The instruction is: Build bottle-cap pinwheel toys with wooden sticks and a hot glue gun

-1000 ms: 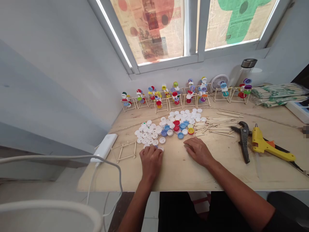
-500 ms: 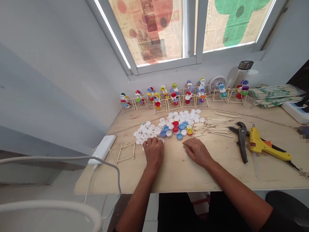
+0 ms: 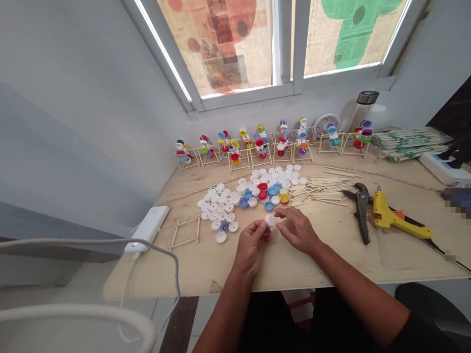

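Note:
Between the thumb and fingers of my left hand [image 3: 254, 243] is a white bottle cap [image 3: 270, 220], lifted off the table. My right hand [image 3: 298, 229] is just right of that cap, thumb and forefinger apart, with nothing seen in them. Beyond both hands lies a spread of loose caps: white ones [image 3: 221, 198] to the left and back, with red [image 3: 262, 191], blue [image 3: 269, 206] and yellow [image 3: 284, 198] ones in the middle. A bluish cap [image 3: 224, 226] sits among white ones left of my left hand.
A stick frame [image 3: 184, 233] and a white power strip [image 3: 149, 228] lie left. Thin wooden sticks [image 3: 327, 189], black pliers-like cutters [image 3: 362, 213] and a yellow glue gun [image 3: 399, 220] are right. Several cap wheels on stick stands [image 3: 235, 152], a small fan [image 3: 326, 125] and a bottle [image 3: 364, 110] line the back.
My left hand has come right from the white caps and now holds one up near my right hand. More caps show where it was. My right hand's fingers have opened slightly.

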A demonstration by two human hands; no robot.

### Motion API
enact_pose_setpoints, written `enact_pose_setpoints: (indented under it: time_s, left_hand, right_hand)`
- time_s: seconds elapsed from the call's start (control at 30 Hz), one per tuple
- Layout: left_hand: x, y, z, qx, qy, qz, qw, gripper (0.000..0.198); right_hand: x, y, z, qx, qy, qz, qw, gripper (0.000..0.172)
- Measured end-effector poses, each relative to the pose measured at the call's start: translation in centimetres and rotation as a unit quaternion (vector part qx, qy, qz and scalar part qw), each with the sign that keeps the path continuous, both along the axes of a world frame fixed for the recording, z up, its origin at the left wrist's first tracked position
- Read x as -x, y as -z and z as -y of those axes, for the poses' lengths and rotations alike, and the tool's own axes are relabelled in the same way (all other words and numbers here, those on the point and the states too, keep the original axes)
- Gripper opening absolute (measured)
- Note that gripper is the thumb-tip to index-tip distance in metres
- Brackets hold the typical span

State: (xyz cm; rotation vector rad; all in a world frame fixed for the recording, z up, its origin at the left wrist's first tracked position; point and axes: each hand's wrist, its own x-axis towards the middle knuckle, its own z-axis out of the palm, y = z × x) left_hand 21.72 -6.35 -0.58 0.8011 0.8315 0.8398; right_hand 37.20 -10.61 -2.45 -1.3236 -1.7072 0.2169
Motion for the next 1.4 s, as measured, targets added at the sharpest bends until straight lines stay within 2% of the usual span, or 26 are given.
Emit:
enact_pose_setpoints:
  time_s: [0.27,0.33,0.43,0.5,0.6,0.67,0.8,0.97,1.07,1.2,1.4]
  left_hand:
    - [-0.2,0.3,0.2,0.036,0.035,0.034,0.998,0.028]
    - [-0.2,0.4,0.3,-0.001,0.021,0.0,1.0,0.029]
    - [0.0,0.7,0.3,-0.122,-0.004,-0.107,0.987,0.033]
    - [0.3,0.9,0.3,-0.232,-0.003,-0.199,0.952,0.03]
    - [0.6,1.5,0.2,-0.377,-0.012,-0.332,0.865,0.022]
    - [0.7,1.8,0.2,-0.434,-0.016,-0.396,0.809,0.023]
    - [0.4,2.2,0.1,-0.485,0.007,-0.485,0.728,0.03]
    - [-0.5,2.0,0.2,-0.494,0.02,-0.558,0.667,0.034]
    - [-0.6,2.0,0.1,-0.496,0.017,-0.573,0.653,0.031]
    - [-0.2,2.2,0.0,-0.49,0.004,-0.575,0.656,0.027]
    - [0.2,2.2,-0.2,-0.493,-0.001,-0.567,0.66,0.023]
  right_hand:
    - [0.5,-0.2,0.0,-0.003,-0.015,0.005,1.0,0.028]
    - [0.5,-0.1,0.0,0.006,-0.007,0.014,1.0,0.027]
    - [0.5,0.2,-0.1,0.026,0.016,0.036,0.999,0.025]
    - [0.5,0.5,-0.2,0.041,0.034,0.054,0.997,0.024]
    - [0.5,0.8,-0.3,0.061,0.042,0.08,0.994,0.025]
    - [0.5,0.9,-0.3,0.07,0.036,0.09,0.993,0.025]
    - [0.5,1.0,-0.4,0.079,0.039,0.079,0.993,0.021]
    - [-0.1,1.5,-0.6,0.078,0.05,0.021,0.995,0.022]
    - [-0.5,1.7,-0.6,0.076,0.045,-0.012,0.996,0.026]
    - [-1.3,1.8,-0.2,0.074,0.04,-0.026,0.996,0.026]
    - [-3.3,2.6,0.6,0.067,0.097,-0.013,0.993,0.027]
